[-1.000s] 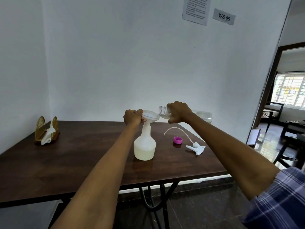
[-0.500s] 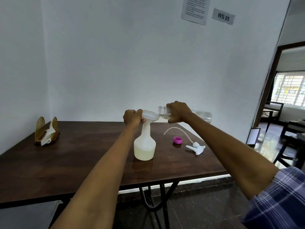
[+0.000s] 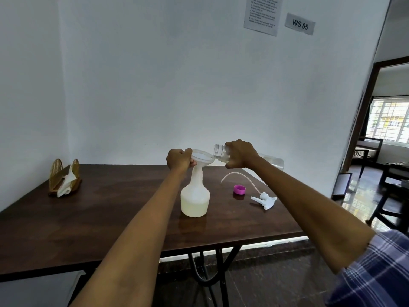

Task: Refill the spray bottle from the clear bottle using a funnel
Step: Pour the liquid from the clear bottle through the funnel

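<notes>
A white translucent spray bottle (image 3: 195, 197) stands on the dark wooden table (image 3: 110, 218), part full of pale liquid. A clear funnel (image 3: 202, 159) sits in its neck. My left hand (image 3: 179, 161) grips the funnel's rim on the left side. My right hand (image 3: 240, 154) grips the clear bottle (image 3: 273, 162), which lies almost level with its open mouth over the funnel's right edge. The bottle's far end looks nearly empty. The pink cap (image 3: 239, 189) and the white spray head (image 3: 264, 198) with its thin tube lie on the table to the right.
A wooden napkin holder (image 3: 64, 178) with white tissue stands at the table's back left. White walls close off the back and left. The table's right edge is just past the spray head; beyond it are a doorway and dark chairs (image 3: 391, 196).
The clear bottle has tipped a little further and holds less liquid. Both hands stay where they were.
</notes>
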The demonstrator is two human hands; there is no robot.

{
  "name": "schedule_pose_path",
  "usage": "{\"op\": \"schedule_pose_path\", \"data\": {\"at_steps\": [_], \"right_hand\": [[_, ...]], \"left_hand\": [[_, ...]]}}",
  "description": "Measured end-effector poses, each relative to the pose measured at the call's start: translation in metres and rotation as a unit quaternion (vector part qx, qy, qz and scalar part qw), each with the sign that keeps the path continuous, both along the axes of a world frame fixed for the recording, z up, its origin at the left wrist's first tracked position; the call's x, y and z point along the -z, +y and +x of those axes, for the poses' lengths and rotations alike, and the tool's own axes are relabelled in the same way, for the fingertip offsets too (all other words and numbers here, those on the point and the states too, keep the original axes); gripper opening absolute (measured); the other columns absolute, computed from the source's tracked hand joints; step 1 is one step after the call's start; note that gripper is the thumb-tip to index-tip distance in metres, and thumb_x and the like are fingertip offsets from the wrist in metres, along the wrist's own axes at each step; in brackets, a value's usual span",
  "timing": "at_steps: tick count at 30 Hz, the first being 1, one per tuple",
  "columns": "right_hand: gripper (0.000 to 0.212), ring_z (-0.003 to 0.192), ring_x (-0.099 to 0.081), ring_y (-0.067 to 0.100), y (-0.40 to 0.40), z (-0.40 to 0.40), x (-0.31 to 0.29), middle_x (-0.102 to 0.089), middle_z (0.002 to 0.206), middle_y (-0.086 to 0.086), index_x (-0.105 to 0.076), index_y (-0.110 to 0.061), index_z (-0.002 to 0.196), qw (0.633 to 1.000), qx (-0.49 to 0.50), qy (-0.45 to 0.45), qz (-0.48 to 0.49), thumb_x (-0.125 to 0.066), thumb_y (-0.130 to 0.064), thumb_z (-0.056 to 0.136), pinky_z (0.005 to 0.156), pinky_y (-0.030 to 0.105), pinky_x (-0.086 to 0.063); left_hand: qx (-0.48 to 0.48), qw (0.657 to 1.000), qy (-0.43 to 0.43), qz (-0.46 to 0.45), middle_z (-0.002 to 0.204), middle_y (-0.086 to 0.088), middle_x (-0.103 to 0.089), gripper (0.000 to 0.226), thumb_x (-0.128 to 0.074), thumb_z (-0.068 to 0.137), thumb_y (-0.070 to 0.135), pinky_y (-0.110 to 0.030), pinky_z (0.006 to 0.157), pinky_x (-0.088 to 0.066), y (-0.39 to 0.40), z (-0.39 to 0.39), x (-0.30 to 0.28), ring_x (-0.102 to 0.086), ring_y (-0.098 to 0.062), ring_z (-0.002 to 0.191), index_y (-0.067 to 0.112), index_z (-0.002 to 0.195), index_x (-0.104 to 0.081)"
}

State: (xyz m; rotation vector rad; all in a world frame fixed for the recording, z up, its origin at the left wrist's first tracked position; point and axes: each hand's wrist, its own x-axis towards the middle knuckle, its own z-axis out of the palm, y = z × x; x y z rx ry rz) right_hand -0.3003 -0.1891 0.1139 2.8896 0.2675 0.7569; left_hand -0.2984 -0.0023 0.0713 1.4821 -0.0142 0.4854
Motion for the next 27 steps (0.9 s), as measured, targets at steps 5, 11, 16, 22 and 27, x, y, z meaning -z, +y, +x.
{"op": "schedule_pose_path", "data": {"at_steps": [5,11,16,22,27], "right_hand": [[0.028,0.075,-0.051,0.026,-0.002,0.000,0.013,-0.054,0.079,0.003,-0.052,-0.011,0.086,0.997,-0.003,-0.001,0.077,-0.069,-0.021,0.065,0.062,0.026,-0.036],[0.033,0.073,-0.050,0.021,-0.001,0.001,0.032,-0.053,0.073,-0.002,-0.048,-0.014,0.077,0.971,-0.018,0.006,0.238,-0.075,-0.024,0.061,0.054,0.023,-0.032],[0.032,0.061,-0.049,0.016,0.003,-0.002,0.041,-0.055,0.066,0.000,-0.056,-0.010,0.071,0.886,-0.067,-0.022,0.458,-0.068,-0.028,0.047,0.056,0.025,-0.039],[0.021,0.059,-0.054,0.016,0.005,-0.010,0.037,-0.058,0.061,0.000,-0.054,-0.015,0.061,0.833,-0.116,-0.002,0.540,-0.075,-0.010,0.059,0.060,0.027,-0.046],[0.023,0.059,-0.061,0.020,0.010,-0.025,0.034,-0.061,0.065,0.004,-0.058,-0.011,0.068,0.776,-0.174,0.049,0.605,-0.079,-0.003,0.065,0.070,0.036,-0.055]], "left_hand": [[-0.003,1.000,-0.004,0.006,0.041,-0.001,-0.049,0.033,-0.050,0.081,0.004,-0.009,0.035,-0.040,0.001,-0.003,0.000,-0.053,-0.005,0.028,0.006,0.049,-0.044],[-0.013,1.000,-0.003,0.013,0.029,0.006,-0.046,0.035,-0.051,0.080,0.006,-0.012,0.040,-0.043,0.001,-0.005,0.004,-0.052,-0.004,0.028,0.008,0.046,-0.043],[-0.019,1.000,0.000,0.001,0.032,0.004,-0.050,0.035,-0.050,0.081,0.009,-0.022,0.054,-0.049,0.006,-0.007,0.013,-0.055,-0.008,0.032,0.006,0.047,-0.050],[-0.010,1.000,-0.004,-0.011,0.041,0.001,-0.053,0.046,-0.047,0.093,0.027,-0.012,0.044,-0.046,0.005,-0.011,0.013,-0.057,-0.010,0.037,0.008,0.052,-0.051],[-0.028,0.999,0.016,-0.017,0.045,-0.001,-0.055,0.055,-0.037,0.097,0.041,-0.024,0.065,-0.049,0.004,-0.014,0.014,-0.058,-0.013,0.043,0.009,0.056,-0.051]]}}
